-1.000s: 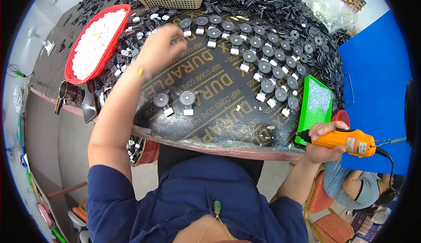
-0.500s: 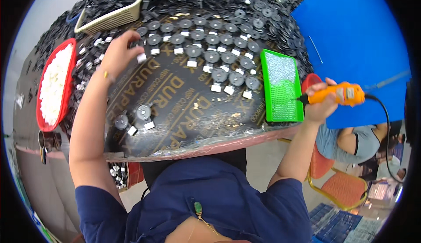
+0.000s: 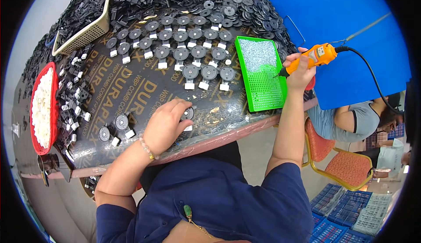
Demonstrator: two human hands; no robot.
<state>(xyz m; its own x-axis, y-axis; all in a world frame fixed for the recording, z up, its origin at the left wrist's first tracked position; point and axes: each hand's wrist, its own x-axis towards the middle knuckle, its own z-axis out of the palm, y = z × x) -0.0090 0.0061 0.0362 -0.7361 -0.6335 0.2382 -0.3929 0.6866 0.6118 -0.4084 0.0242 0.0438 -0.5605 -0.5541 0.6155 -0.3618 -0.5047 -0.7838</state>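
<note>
My left hand (image 3: 165, 124) is closed around a black round disc part (image 3: 188, 113) with a white block at its lower end. It is low over the table near the front edge, and the fingers hide part of the disc. An orange electric screwdriver (image 3: 319, 55) is gripped in my right hand (image 3: 301, 73), its thin tip pointing left over the green perforated tray (image 3: 246, 78). Small silvery screws (image 3: 259, 55) fill the tray's far half. Beyond my left hand, several similar disc parts (image 3: 208, 72) lie in rows, and two more (image 3: 121, 122) lie to its left.
A red basket (image 3: 54, 111) of white pieces stands at far left, beside scattered black-and-white parts (image 3: 74, 93). Black pieces heap around a beige basket (image 3: 85, 39) at the back. A blue board (image 3: 351, 19) is at right, with the screwdriver's cord (image 3: 372, 69) and another person (image 3: 357, 118) beyond.
My left hand has come from the far-left end of the rows toward the table's front edge with a disc part. The screwdriver tip has moved farther over the green tray. The view has shifted.
</note>
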